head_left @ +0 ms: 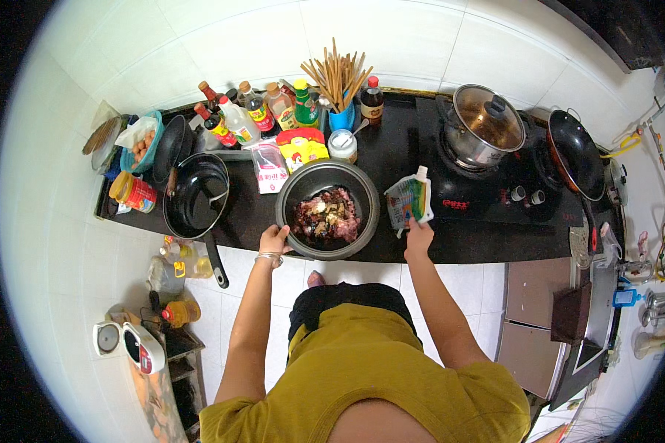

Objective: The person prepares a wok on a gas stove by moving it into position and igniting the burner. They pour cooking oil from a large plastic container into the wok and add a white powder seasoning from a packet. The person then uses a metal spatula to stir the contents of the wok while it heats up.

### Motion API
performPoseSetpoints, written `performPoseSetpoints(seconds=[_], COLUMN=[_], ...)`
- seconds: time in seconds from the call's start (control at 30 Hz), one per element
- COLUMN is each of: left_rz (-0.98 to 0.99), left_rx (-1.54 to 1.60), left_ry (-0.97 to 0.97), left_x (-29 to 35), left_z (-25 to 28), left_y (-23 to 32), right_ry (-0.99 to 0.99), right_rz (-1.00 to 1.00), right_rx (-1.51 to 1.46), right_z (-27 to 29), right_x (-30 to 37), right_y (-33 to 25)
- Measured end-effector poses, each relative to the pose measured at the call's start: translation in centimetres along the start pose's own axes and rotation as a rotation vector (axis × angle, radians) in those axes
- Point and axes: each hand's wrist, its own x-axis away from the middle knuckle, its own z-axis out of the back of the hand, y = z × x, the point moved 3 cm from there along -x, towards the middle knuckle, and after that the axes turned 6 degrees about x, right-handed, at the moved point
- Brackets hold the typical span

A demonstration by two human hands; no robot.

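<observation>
A dark round pot-like bowl [370, 201] stands near the front edge of the black counter. Inside it lies raw minced meat [340, 219] with dark sauce and pale seasoning on top. My left hand [275, 240] grips the bowl's near left rim, a bangle around the wrist. To the right of the bowl, my right hand [420, 236] is closed on the lower end of a white, green and yellow spouted pouch [408, 199], which rests on or just above the counter. Its spout points away from me, with a white cap on it.
Behind the bowl stand a seasoning jar [343, 146] with a spoon, a yellow packet [303, 149], several sauce bottles [258, 111] and chopsticks [338, 77] in a blue holder. A black saucepan [197, 196] sits left, its handle overhanging the edge. A lidded steel pot [484, 125] and a wok [575, 155] are on the right.
</observation>
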Motion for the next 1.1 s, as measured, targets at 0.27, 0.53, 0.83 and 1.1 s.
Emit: performPoseSetpoints(seconds=[0.27, 0.53, 0.83, 1.1], left_rz=[-0.073, -0.821, -0.951, -0.764], left_rx=[-0.132, -0.763, -0.476, -0.426], left_ry=[0.084, 0.353, -0.389, -0.821], left_x=[-1.3, 4.8, 10.9, 12.9], left_z=[0.7, -4.0, -16.8, -24.0], left_y=[-0.3, 3.4, 4.5, 0.7], right_ry=[-0.026, -0.147, -0.079, 0.211], right_rz=[-0.183, -0.145, -0.02, 0.126], right_rx=[-0.311, -0.199, -0.174, -0.183], right_z=[-0.5, 4.0, 9.6, 19.8], right_x=[-1.1, 1.0, 4.4, 5.9], right_y=[2.3, 3.4, 5.1, 3.0])
